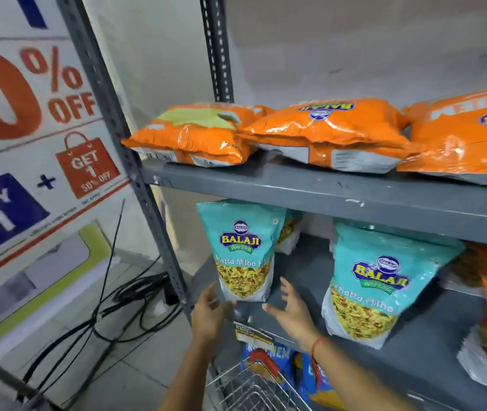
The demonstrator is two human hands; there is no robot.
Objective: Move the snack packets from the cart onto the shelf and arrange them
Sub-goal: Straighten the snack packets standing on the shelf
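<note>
I judge the job well along: the shelf (pixel 325 194) above my hands carries three orange packets (pixel 328 134) lying flat, and the tier at hand level holds teal packets upright. The cart (pixel 245 390) below my wrists shows only its wire rim; I cannot tell what remains inside. The nearest teal packet (pixel 243 250) stands between my left hand (pixel 209 312) and right hand (pixel 292 310), both open, gripping nothing.

Gap: we see bare lower shelf (pixel 301 274) between the two teal packets (pixel 243 250) (pixel 381 280).
Above: upper shelf edge (pixel 325 194) overhangs them.
Left: upright post (pixel 147 185) borders the opening.
</note>
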